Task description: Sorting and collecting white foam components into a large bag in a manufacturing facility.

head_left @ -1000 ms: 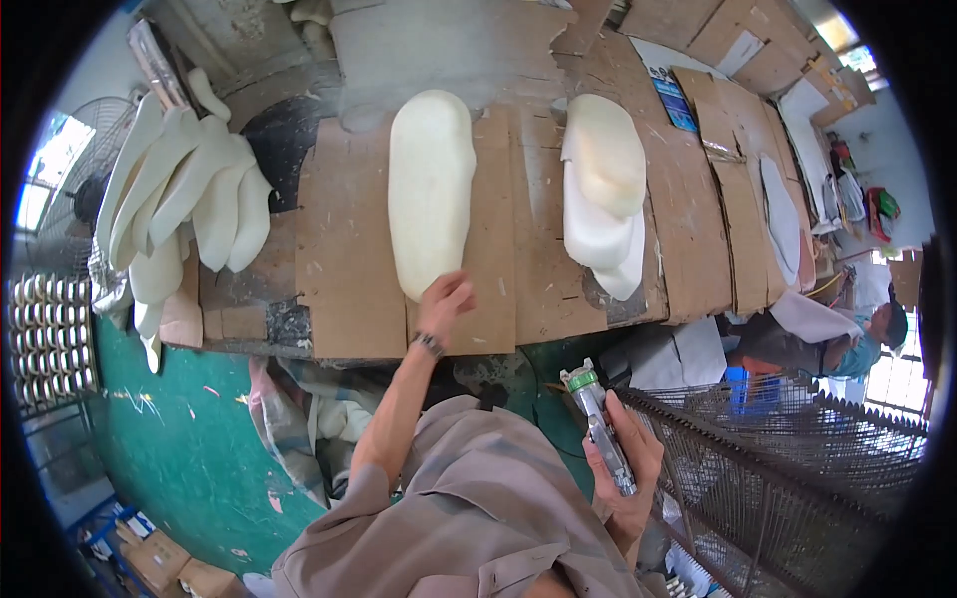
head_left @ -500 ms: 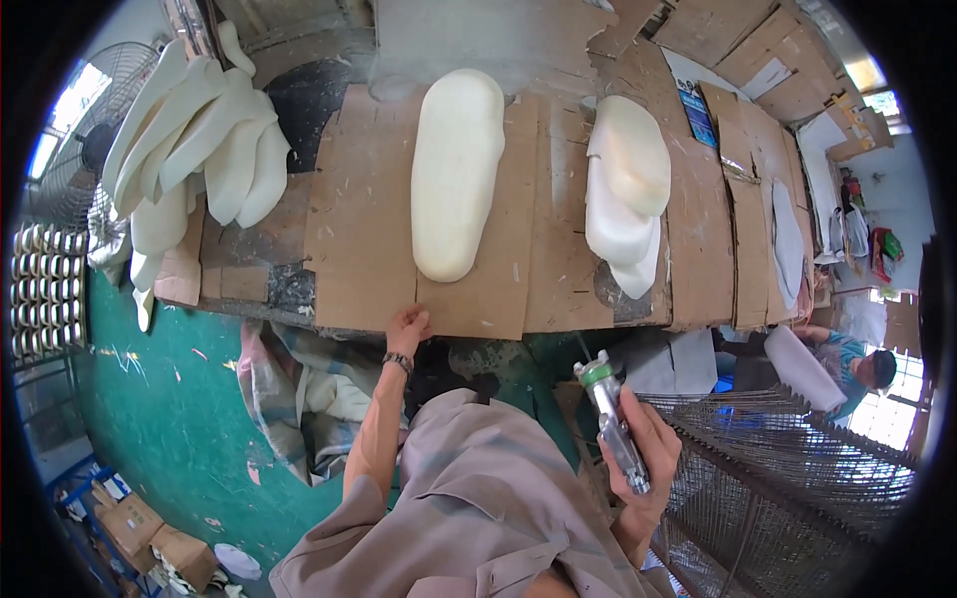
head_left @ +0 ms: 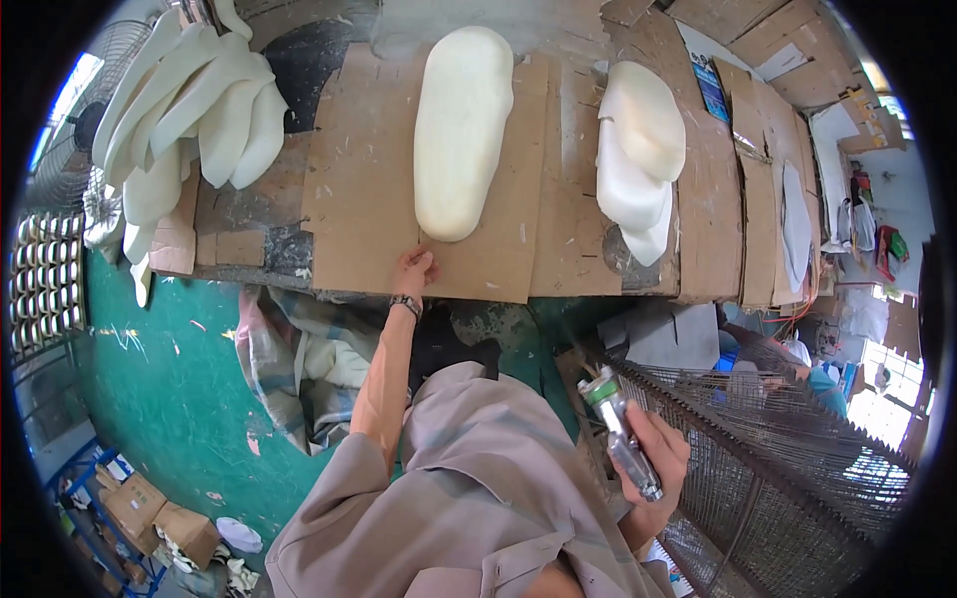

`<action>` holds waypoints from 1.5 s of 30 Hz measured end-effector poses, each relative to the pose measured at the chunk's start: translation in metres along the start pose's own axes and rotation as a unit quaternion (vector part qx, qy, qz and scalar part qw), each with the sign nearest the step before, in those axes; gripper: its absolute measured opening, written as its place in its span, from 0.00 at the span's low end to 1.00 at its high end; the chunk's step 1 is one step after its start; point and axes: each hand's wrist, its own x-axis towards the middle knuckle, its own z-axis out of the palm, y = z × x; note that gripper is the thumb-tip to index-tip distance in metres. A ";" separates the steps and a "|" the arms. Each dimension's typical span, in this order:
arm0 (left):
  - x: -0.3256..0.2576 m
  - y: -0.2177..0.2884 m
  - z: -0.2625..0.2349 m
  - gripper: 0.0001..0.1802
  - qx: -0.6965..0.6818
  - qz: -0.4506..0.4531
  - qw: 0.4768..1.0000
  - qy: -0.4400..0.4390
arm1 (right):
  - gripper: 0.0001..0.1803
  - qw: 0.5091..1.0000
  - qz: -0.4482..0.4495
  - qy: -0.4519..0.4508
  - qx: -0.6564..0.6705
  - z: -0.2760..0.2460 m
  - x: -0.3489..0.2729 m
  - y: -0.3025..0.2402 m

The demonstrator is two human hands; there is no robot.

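Observation:
A long cream foam pad [head_left: 462, 140], wider at its far end, lies on a flat brown cardboard sheet [head_left: 374, 199]. My left hand [head_left: 415, 273] is at the sheet's near edge, just below the pad's narrow end. Its fingers are pinched together, and a thin dark line shows at their tips; what they hold is too small to name. Lower right, my right hand [head_left: 658, 458] is wrapped round a silver spray gun [head_left: 620, 431] with a green ring, its nozzle end tilted up toward the table. The spray gun is apart from the pad.
Several similar pads [head_left: 643, 149] are stacked on the table to the right, and more cream pieces [head_left: 209, 100] hang in a pile at the left. Beside my right arm stands a dark wire rack [head_left: 758, 448]. A fabric sack [head_left: 314, 369] lies under the table edge.
The table appears higher in view. My left hand has moved forward, closer to the pad's near end. My right hand still grips the spray gun. The person at far right is now mostly hidden.

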 end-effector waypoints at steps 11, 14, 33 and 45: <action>-0.006 -0.001 0.000 0.15 -0.095 0.039 0.992 0.073 | 0.32 0.999 0.048 -0.012 -0.003 -0.008 -0.021 0.001; 0.000 0.007 0.007 0.16 -0.105 0.052 0.989 0.086 | 0.33 0.999 0.017 -0.027 0.032 -0.011 -0.030 0.002; 0.018 0.050 0.039 0.23 0.035 -0.018 0.999 -0.008 | 0.29 0.985 0.034 0.169 -0.003 0.000 0.021 0.001; 0.020 0.055 0.051 0.30 -0.291 0.031 0.933 -0.209 | 0.30 0.999 0.014 0.051 -0.003 0.003 0.072 -0.014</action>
